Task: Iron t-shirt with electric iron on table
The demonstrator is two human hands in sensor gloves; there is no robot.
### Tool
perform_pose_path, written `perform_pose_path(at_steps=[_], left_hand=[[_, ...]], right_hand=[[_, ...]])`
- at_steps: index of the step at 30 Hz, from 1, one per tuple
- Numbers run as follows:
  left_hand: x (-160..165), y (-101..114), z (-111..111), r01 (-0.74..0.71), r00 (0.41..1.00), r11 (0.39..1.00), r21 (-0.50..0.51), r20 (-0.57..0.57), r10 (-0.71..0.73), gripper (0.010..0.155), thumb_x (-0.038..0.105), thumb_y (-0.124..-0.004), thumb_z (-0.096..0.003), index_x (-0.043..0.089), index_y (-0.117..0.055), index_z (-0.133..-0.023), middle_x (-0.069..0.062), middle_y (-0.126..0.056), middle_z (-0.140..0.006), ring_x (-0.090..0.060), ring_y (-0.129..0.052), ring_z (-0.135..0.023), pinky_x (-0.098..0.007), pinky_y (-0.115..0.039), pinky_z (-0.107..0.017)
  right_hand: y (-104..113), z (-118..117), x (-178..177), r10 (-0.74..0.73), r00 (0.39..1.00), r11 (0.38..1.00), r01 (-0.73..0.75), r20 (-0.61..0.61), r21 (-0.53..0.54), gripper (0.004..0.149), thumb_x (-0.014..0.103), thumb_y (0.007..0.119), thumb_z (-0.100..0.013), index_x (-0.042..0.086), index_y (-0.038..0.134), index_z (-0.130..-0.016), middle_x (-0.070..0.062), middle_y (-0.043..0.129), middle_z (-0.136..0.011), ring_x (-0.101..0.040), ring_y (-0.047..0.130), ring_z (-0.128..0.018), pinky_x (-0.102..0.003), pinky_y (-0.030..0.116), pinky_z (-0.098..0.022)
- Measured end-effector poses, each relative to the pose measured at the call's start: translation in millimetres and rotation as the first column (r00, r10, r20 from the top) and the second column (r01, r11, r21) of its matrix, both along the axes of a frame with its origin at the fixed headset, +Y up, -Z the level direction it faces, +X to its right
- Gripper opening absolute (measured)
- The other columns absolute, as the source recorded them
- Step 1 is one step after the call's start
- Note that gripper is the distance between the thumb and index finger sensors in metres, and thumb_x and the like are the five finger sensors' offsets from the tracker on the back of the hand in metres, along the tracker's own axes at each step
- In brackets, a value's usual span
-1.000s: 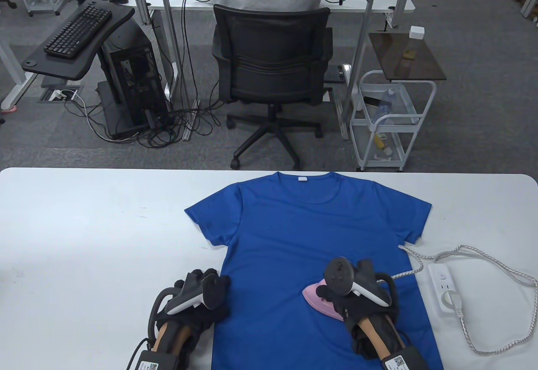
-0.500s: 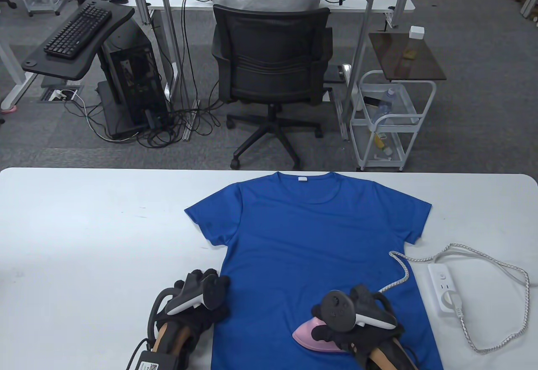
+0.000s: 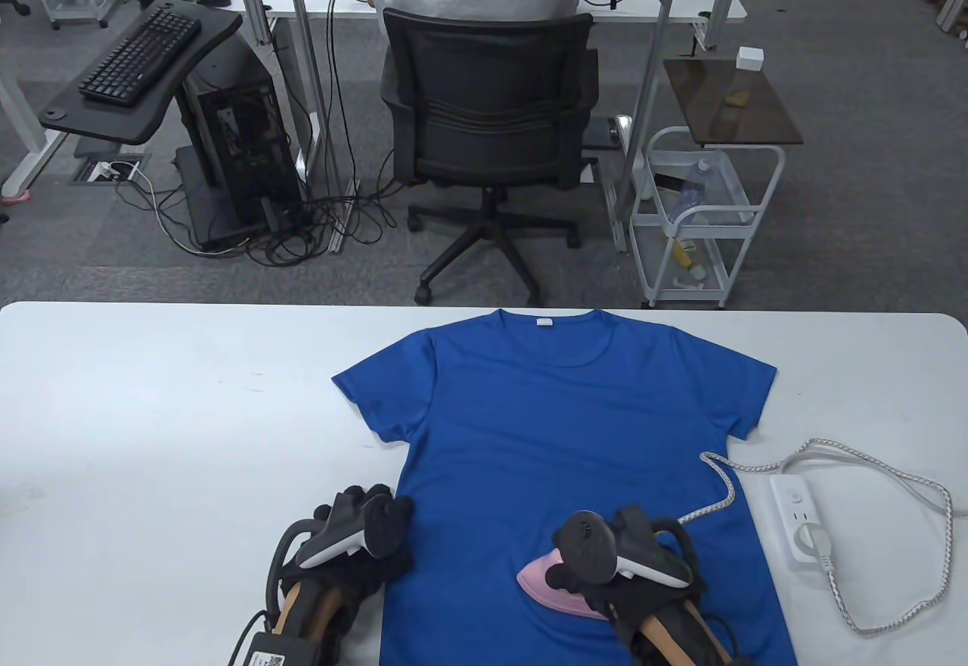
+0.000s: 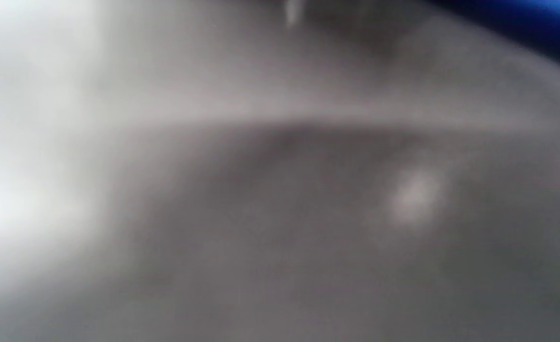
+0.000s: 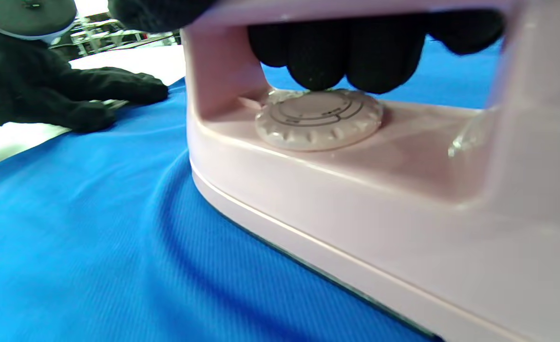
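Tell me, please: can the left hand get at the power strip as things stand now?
Probably not easily. The left hand rests at the blue t-shirt's left edge, while the power strip lies beyond its right side, and the right hand with the pink iron stands between.

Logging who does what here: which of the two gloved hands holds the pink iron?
The right hand grips the pink electric iron on the blue t-shirt; the left hand only rests on its edge.
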State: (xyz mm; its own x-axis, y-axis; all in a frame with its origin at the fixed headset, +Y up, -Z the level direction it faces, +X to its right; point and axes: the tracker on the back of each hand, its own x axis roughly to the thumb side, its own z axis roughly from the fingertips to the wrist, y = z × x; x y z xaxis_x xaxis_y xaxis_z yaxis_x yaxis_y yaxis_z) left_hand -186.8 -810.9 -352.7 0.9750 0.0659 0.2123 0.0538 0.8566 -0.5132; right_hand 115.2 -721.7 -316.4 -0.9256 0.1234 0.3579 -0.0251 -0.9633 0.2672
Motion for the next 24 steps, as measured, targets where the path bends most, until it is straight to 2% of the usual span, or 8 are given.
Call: perform_pose_path(at_steps=[7, 11, 15, 24], left_hand=[[1.3, 0.3, 1.0, 0.015, 1.0, 1.0, 0.008, 0.003, -0.015, 0.075, 0.058, -0.052, -0.0471, 0.039, -0.016, -0.111, 0.0, -0.012, -0.119, -0.037, -0.016, -0.111, -0.063, -0.028, -0.076], [1.1, 0.3, 0.7, 0.008, 1.0, 1.0, 0.004, 0.003, -0.008, 0.075, 0.058, -0.052, -0.047, 0.039, -0.017, -0.111, 0.001, -0.011, -0.119, -0.036, -0.015, -0.111, -0.063, -0.028, -0.076], [1.5, 1.0, 0.4, 0.023, 1.0, 1.0, 0.001, 0.007, -0.023, 0.076, 0.058, -0.052, -0.0468, 0.039, -0.016, -0.111, 0.001, -0.012, -0.119, -0.036, -0.016, -0.111, -0.063, -0.029, -0.077], [1.3, 0.9, 0.5, 0.024, 1.0, 1.0, 0.001, 0.003, -0.024, 0.075, 0.058, -0.052, -0.0468, 0.04, -0.016, -0.11, 0.002, -0.011, -0.119, -0.036, -0.016, -0.112, -0.063, -0.028, -0.077]], right_hand=[[-1.6, -27.3, -18.8, 0.004, 0.992, 1.0, -0.007, 0.123, 0.026, 0.066, 0.047, 0.064, -0.045, 0.011, 0.073, -0.1, -0.018, 0.085, -0.086, -0.043, 0.09, -0.069, -0.058, 0.074, -0.054], [-2.6, -34.9, -25.0, -0.009, 0.99, 0.999, 0.002, 0.142, 0.045, 0.066, 0.046, 0.064, -0.045, 0.01, 0.073, -0.1, -0.019, 0.086, -0.086, -0.043, 0.09, -0.068, -0.058, 0.074, -0.053], [-2.8, -31.8, -25.6, -0.007, 0.992, 0.998, -0.001, 0.128, 0.063, 0.066, 0.046, 0.064, -0.045, 0.009, 0.073, -0.1, -0.019, 0.086, -0.086, -0.044, 0.09, -0.068, -0.058, 0.074, -0.053], [0.8, -0.2, -30.9, 0.003, 0.998, 1.0, -0.004, -0.067, -0.015, 0.066, 0.046, 0.065, -0.045, 0.011, 0.073, -0.099, -0.018, 0.086, -0.086, -0.043, 0.09, -0.069, -0.058, 0.074, -0.055]])
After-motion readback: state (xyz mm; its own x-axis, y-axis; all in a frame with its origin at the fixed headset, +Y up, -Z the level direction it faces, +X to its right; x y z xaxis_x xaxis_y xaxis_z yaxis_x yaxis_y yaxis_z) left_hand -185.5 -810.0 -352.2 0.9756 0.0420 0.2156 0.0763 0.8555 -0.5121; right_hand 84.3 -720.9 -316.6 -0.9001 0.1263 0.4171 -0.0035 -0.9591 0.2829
